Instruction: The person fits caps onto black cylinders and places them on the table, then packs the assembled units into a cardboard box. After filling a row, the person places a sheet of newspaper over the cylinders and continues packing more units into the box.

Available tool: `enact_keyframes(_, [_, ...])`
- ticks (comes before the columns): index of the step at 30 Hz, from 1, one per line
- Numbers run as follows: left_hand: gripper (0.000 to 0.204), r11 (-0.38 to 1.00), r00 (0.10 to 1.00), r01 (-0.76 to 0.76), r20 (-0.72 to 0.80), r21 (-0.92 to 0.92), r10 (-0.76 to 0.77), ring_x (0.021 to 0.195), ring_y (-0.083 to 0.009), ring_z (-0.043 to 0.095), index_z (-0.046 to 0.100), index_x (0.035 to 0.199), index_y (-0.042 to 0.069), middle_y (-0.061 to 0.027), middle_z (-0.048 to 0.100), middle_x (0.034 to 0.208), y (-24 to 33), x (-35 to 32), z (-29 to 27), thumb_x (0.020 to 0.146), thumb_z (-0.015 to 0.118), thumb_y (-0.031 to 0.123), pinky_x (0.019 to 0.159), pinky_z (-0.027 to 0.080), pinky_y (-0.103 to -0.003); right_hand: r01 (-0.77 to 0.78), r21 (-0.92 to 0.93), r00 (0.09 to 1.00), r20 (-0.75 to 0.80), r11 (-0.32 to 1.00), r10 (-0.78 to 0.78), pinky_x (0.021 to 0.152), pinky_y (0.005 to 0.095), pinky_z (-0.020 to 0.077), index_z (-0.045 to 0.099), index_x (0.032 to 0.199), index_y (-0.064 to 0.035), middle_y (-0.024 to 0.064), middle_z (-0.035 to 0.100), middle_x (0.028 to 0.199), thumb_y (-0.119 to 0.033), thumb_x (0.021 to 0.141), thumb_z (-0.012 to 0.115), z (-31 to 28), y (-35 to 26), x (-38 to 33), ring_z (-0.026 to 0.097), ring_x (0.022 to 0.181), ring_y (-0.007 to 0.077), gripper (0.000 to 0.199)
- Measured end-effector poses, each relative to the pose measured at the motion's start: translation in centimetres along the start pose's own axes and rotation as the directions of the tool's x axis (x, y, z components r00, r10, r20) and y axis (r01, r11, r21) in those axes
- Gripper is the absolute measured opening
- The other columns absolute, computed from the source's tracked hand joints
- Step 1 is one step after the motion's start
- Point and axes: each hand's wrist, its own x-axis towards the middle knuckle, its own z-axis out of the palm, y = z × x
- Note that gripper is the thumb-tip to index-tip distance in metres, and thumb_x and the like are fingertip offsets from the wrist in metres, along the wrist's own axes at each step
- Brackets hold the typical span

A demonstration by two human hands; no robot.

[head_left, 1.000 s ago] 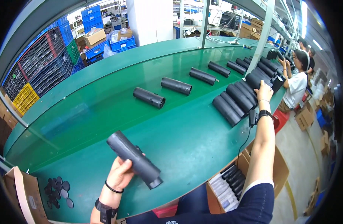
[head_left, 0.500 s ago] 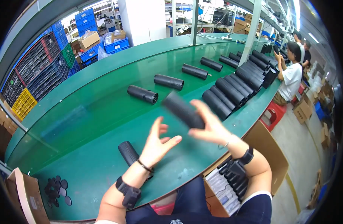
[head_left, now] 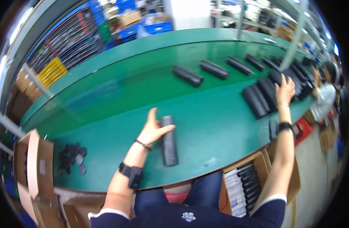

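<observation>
My left hand (head_left: 153, 131) is open beside a black ridged cylinder (head_left: 169, 142) lying on the green table. Its thumb reaches across the cylinder's upper part and the index finger stretches away; whether it bears on the cylinder cannot be made out. Far to the right, my right hand (head_left: 285, 91) is held over a row of black cylinders (head_left: 254, 100), its fingers spread and nothing in them. Whether it touches the cylinders under it is hidden by the angle and blur.
Several black cylinders (head_left: 214, 69) lie spaced along the glossy green strip (head_left: 144, 72). Small black discs (head_left: 73, 155) sit in a heap at left by an open carton (head_left: 34, 163). Below the right edge, a carton (head_left: 241, 190) holds packed black pieces. Another person (head_left: 326, 91) works at far right.
The black cylinder has left my right hand, which has swung far right over the row. My left hand is now next to the lying cylinder. The whole view has shifted.
</observation>
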Motion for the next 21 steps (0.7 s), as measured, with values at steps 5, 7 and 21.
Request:
enact_keyframes(5, [0.08, 0.92, 0.909, -0.193, 0.292, -0.341, 0.299, 0.113, -0.0162, 0.05, 0.033, 0.138, 0.009, -0.0034, 0.052, 0.121, 3.8, -3.3, 1.6, 0.071, 0.076, 0.001, 0.098, 0.042, -0.032, -0.351, 0.885, 0.623, 0.464, 0.304, -0.63, 0.084, 0.0305, 0.0473, 0.059, 0.12, -0.0038, 0.0075, 0.063, 0.113, -0.011, 0.075, 0.071, -13.2, -13.6, -5.3, 0.058, 0.098, 0.0164, 0.047])
enact_keyframes(7, [0.073, 0.864, 0.837, -0.41, 0.257, -0.292, 0.484, 0.119, -0.0163, 0.045, 0.038, 0.13, 0.01, -0.0036, 0.047, 0.123, 3.5, -4.6, 1.8, 0.069, 0.077, 0.004, 0.101, 0.038, -0.032, -0.482, 0.871, 0.445, 0.336, 0.094, -0.83, 0.095, 0.0361, 0.0433, 0.043, 0.138, -0.0055, 0.0114, 0.056, 0.127, -0.021, 0.071, 0.08, -19.2, -18.4, -9.2, 0.052, 0.118, 0.0219, 0.077])
enact_keyframes(21, [0.04, 0.616, 0.926, -0.169, 0.09, -0.77, 0.367, 0.111, -0.0212, 0.055, 0.052, 0.121, 0.001, -0.0141, 0.056, 0.124, 0.2, -5.2, 2.1, 0.093, 0.055, 0.03, 0.1, 0.041, -0.037, -0.282, 0.944, 0.823, 0.329, 0.169, -0.463, 0.082, 0.0372, 0.0476, 0.051, 0.115, -0.0017, 0.0144, 0.053, 0.102, -0.015, 0.066, 0.081, -24.4, -24.9, -17.5, 0.056, 0.094, 0.0314, 0.06])
